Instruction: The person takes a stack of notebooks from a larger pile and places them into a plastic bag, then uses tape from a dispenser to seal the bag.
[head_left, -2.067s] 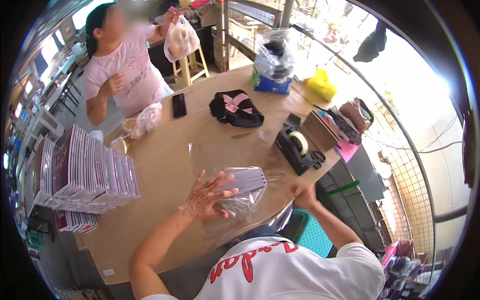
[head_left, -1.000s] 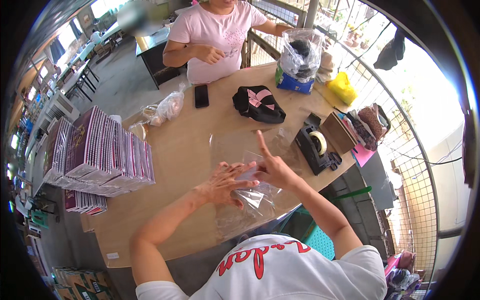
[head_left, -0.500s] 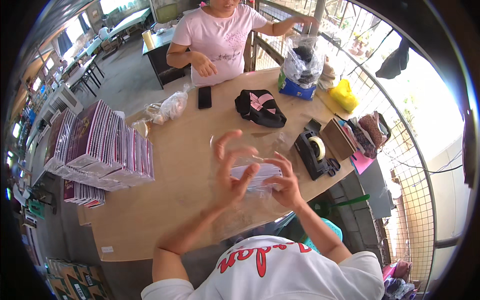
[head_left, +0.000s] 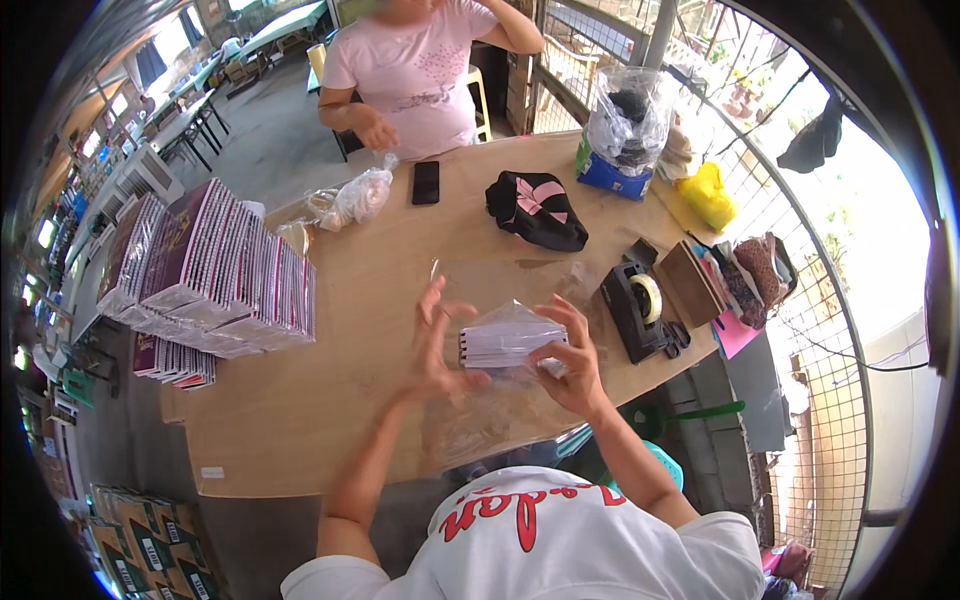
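"Drew the left hand [head_left: 430,352] leftward off the plastic-wrapped notebook bundle [head_left: 505,346] since the last frame."
"Resting where?"
"Atop the brown bench [head_left: 360,300], right of a tall pile of spiral notebooks [head_left: 225,270], left of a black tape dispenser [head_left: 622,310]."
"Held how?"
"Gripping its right end with the right hand [head_left: 573,362]; spreading the left open just beside."

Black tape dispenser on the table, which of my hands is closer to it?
Your right hand. It is at the right end of the white stack, just left of the tape dispenser; your left hand is farther left, by the stack's other end.
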